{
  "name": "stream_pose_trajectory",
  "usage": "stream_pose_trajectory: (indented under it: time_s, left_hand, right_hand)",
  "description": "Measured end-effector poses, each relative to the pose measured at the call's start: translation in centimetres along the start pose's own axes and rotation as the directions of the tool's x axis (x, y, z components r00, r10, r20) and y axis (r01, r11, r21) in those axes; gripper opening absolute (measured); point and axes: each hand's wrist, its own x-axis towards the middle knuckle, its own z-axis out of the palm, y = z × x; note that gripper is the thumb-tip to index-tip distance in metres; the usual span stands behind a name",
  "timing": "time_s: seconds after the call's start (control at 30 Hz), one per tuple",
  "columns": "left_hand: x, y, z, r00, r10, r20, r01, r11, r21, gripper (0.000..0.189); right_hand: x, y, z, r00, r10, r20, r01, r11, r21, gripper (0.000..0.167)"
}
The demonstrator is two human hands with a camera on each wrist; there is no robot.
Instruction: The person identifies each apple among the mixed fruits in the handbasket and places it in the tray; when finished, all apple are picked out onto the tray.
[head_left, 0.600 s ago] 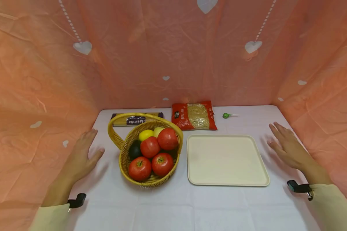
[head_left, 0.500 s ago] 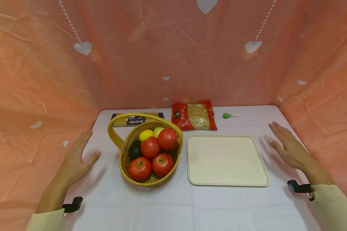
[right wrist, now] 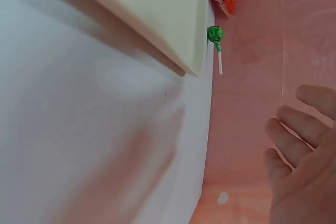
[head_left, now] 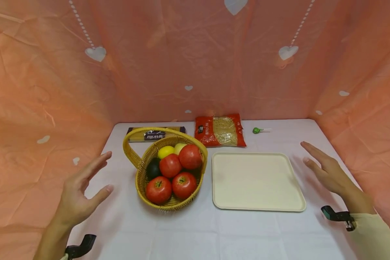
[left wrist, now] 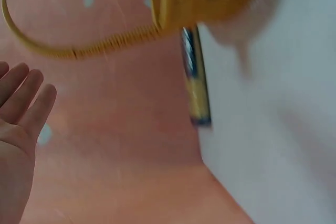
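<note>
Left of a yellow wicker basket (head_left: 138, 187) hovers my left hand (head_left: 76, 195), thumb apart from the fingers, holding nothing. In the basket lie several red apples (head_left: 158, 190), a yellow lemon-like fruit (head_left: 165, 152), a pale fruit partly hidden and a dark green one (head_left: 153, 168). My right hand (head_left: 328, 173), also holding nothing, is raised off the cloth to the right of a cream tray (head_left: 256, 180). In the left wrist view the fingers (left wrist: 39, 108) are extended beside the basket's handle (left wrist: 105, 45). The right wrist view shows loosely bent fingers (right wrist: 299, 124).
Along the back of the white-clothed table (head_left: 188, 238) lie a spaghetti pack (head_left: 156, 135), partly behind the basket handle, a red bag of dry noodles (head_left: 221, 130) and a green lollipop (head_left: 256, 130). Orange curtain (head_left: 195, 65) encloses the back and both sides.
My left hand has come back toward me and turned, its thumb spread further from the fingers. The right hand has turned slightly on edge. The head view has shifted slightly; the objects stay put.
</note>
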Motion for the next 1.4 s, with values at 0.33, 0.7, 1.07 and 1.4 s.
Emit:
stream_pose_trajectory:
  time_s: [0.33, 0.7, 1.07, 1.4]
  left_hand:
    - [3.3, 1.8, 5.5, 0.974, -0.036, 0.223, 0.036, 0.999, 0.005, 0.082]
    - [8.6, 1.7, 9.6, 0.883, -0.199, 0.425, 0.139, 0.976, 0.169, 0.067]
    - [12.4, 2.1, 13.3, 0.778, -0.254, 0.575, 0.065, 0.942, 0.328, 0.074]
    - [13.5, 1.1, 16.1, 0.656, -0.401, 0.639, 0.153, 0.900, 0.408, 0.065]
  right_hand:
    - [-1.0, 0.5, 1.7, 0.975, 0.190, 0.118, -0.201, 0.975, 0.098, 0.057]
    - [-0.4, 1.2, 3.3, 0.961, 0.211, 0.180, -0.240, 0.959, 0.153, 0.059]
    - [-0.1, 1.5, 4.0, 0.940, 0.271, 0.207, -0.304, 0.941, 0.148, 0.057]
    - [-1.4, 2.1, 4.3, 0.924, 0.283, 0.256, -0.321, 0.939, 0.121, 0.063]
